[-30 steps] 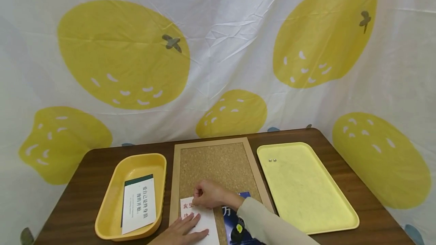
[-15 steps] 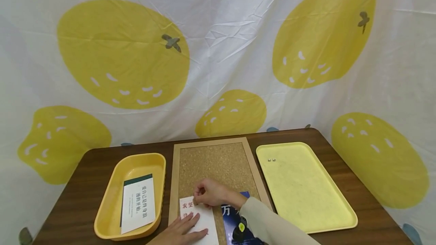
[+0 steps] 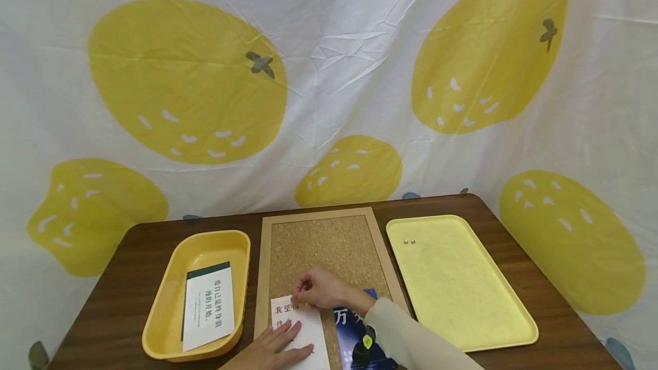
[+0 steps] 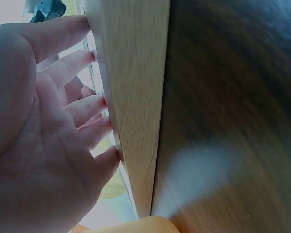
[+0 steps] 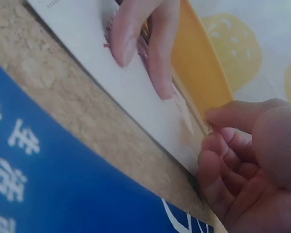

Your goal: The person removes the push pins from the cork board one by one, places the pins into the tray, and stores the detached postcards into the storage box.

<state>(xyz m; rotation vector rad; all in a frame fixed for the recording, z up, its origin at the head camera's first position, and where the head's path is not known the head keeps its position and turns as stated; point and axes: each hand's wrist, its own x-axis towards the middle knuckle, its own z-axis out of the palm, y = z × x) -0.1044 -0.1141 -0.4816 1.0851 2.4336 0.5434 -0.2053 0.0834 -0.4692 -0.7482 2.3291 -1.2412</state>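
Note:
A white card with red characters lies on the corkboard. My left hand rests on it with fingers spread, holding it flat; the left wrist view has these fingertips beside the board's wooden frame. At the card's top edge, my right hand pinches a tiny thumbtack between thumb and fingers. Most of the tack is hidden by the fingers. Under the right forearm a blue card with white characters lies on the cork, partly covered by the sleeve.
On the left stands an orange-yellow bin holding a white card over a dark green one. A pale yellow tray on the right carries two small silver tacks. A lemon-print curtain hangs behind the brown table.
Both hands stay almost in place. The right wrist and sleeve have shifted slightly to the right, uncovering a little more of the blue card.

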